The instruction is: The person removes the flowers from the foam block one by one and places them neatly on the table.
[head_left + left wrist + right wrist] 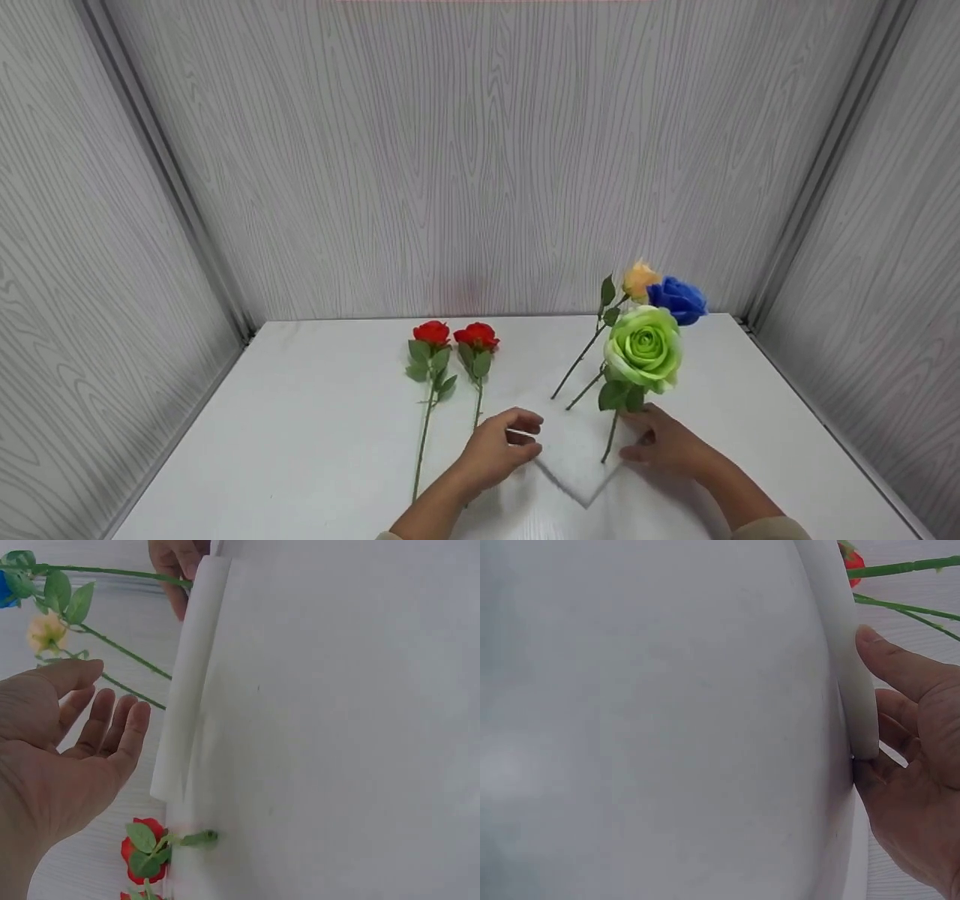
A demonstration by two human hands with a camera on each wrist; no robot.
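A green rose (pixel 643 349) lies with its stem between my two hands, overlapping a blue rose (pixel 679 300) and a pale orange rose (pixel 640 281) behind it. Under the stems, a white sheet (pixel 191 682) points one corner toward me in the head view. My right hand (pixel 671 442) holds the sheet's right side; in the right wrist view its thumb (pixel 868 637) rests against the sheet's edge, with the other fingers around the lower end. My left hand (pixel 491 450) hovers by the sheet's left side, its fingers loosely bent and holding nothing.
Two red roses, one (pixel 431 334) farther left and one (pixel 477 337) nearer the middle, lie on the white table (pixel 262 435). My left forearm partly covers the nearer stem. Grey wood-grain panels (pixel 450 150) enclose the back and sides.
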